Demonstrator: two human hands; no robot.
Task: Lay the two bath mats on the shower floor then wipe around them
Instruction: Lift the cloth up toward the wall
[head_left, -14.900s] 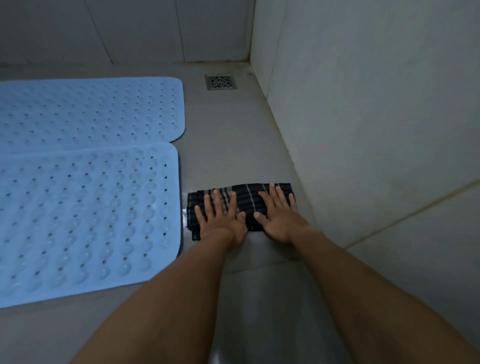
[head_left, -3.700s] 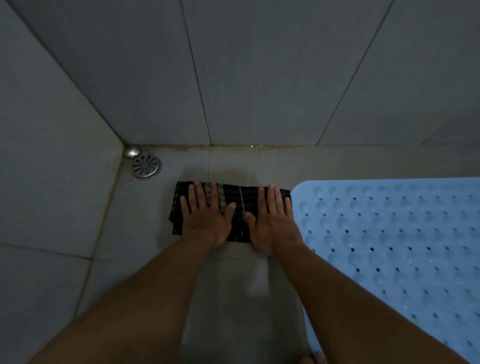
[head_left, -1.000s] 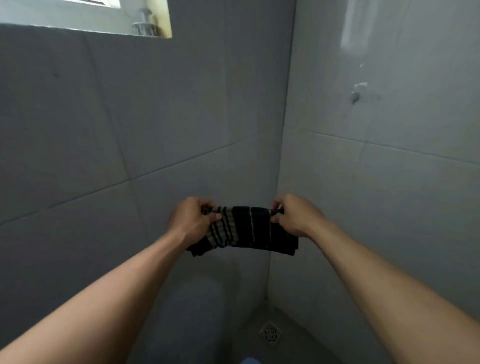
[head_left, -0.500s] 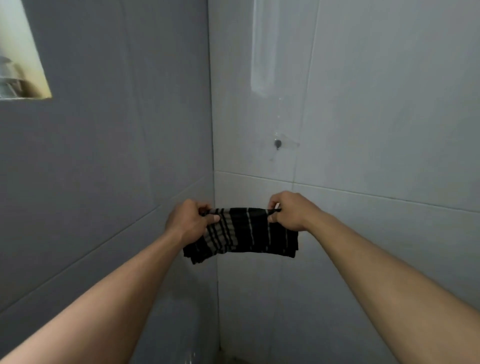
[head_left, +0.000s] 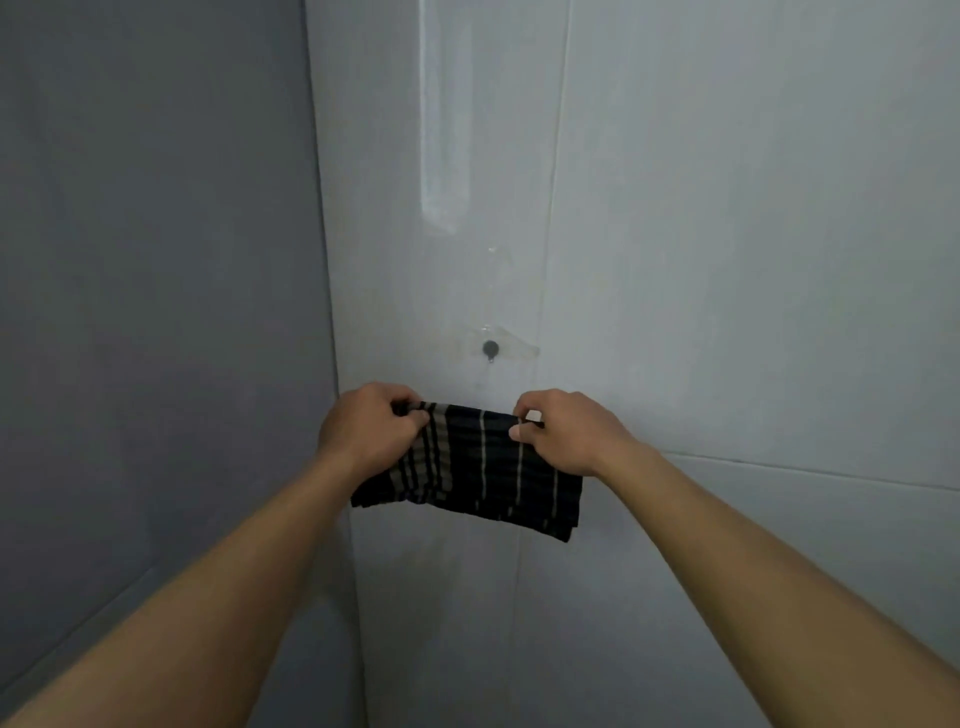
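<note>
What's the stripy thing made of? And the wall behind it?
The striped cloth looks like soft woven fabric, matte: it droops and folds where the left hand and right hand pinch it. The wall looks like glazed tile, smooth with a faint sheen and thin joint lines.

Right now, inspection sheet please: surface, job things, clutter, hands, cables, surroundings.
Surface: floor not in view.
Job's things: cloth, dark and striped, held up in front of the wall corner; mats not in view.
Clutter: nothing seen.
Hands: left hand pinches one top corner of the cloth, right hand the other.
Cables: nothing seen.
Surroundings: tiled walls meeting in a corner; small hook on the wall just above the cloth.
</note>
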